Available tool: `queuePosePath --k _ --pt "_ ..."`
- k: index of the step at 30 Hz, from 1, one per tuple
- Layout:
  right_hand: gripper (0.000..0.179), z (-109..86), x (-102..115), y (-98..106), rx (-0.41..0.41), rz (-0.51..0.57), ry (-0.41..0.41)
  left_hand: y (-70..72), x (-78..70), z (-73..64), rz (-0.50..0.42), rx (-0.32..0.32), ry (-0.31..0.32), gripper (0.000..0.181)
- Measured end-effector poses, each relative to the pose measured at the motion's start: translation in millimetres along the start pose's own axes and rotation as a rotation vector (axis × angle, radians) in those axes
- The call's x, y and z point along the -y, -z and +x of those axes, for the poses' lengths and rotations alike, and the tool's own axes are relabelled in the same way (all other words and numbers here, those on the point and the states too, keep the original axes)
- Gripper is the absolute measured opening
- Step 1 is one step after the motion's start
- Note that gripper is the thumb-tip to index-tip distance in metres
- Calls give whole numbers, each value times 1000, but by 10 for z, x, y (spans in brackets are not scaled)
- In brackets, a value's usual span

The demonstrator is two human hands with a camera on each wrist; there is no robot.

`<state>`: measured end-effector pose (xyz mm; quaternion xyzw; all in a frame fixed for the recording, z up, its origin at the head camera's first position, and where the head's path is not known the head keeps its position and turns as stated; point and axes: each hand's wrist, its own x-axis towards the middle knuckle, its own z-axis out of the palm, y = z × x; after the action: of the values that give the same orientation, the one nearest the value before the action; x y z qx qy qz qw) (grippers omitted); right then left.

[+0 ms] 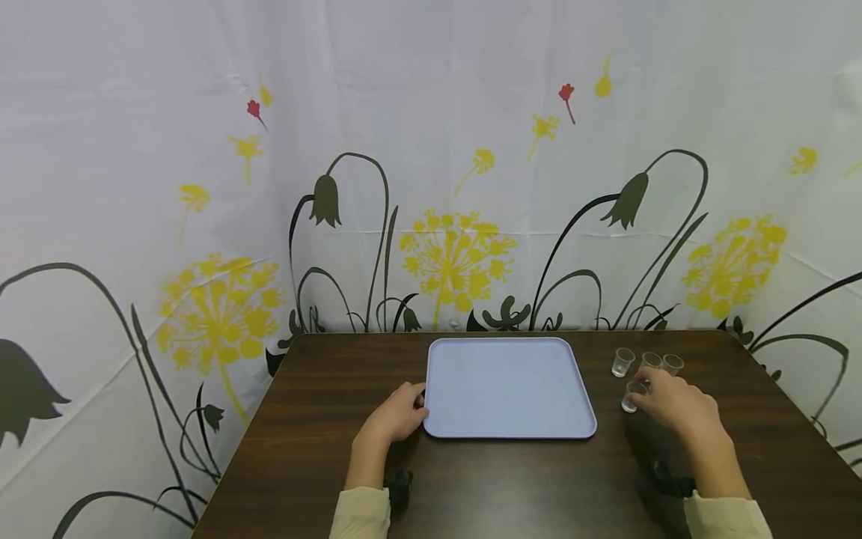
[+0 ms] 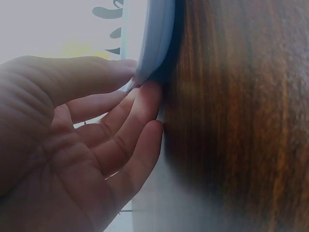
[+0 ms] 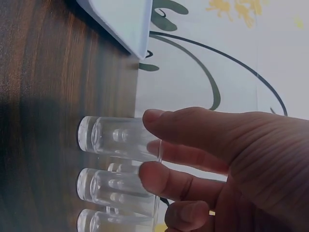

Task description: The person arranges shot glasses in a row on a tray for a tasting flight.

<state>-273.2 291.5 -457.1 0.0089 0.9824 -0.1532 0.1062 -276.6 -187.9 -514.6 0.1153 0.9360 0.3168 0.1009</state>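
Observation:
A pale blue-grey tray [image 1: 508,388] lies flat on the dark wooden table. My left hand [image 1: 399,413] holds its left edge; in the left wrist view the thumb [image 2: 104,77] is on the rim and fingertips [image 2: 147,99] reach beneath it. On the right, my right hand [image 1: 676,400] has thumb and a finger around the rim of the nearest clear shot glass [image 1: 629,404], which stands upright on the table. In the right wrist view that glass [image 3: 116,137] shows a finger through its wall. Other fingers overlap a neighbouring glass [image 3: 116,188].
Several clear shot glasses stand close together right of the tray, one [image 1: 622,362] at the left of the group and another [image 1: 673,364] behind my right hand. The wooden table [image 1: 525,486] ends at a white floral curtain [image 1: 431,112].

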Motion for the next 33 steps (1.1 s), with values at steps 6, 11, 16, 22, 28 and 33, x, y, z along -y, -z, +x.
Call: queuePosePath --k 6,11,16,22,28,33 --pt "58 -12 26 -16 -14 -20 -3 51 -145 -66 -10 9 56 28" --pt "55 -16 66 -21 -24 -35 -13 64 -129 -80 -4 7 50 21" --pt "53 -26 113 -12 -28 -38 -13 97 -135 -105 -4 1 41 9" --pt "54 -39 190 11 -45 -31 4 120 -101 -97 -14 1 13 12" --pt "53 -41 299 5 -70 -44 27 -32 177 72 -7 -17 -58 20" --pt "44 0 439 -43 -131 -59 86 -164 399 237 -39 14 -23 23"
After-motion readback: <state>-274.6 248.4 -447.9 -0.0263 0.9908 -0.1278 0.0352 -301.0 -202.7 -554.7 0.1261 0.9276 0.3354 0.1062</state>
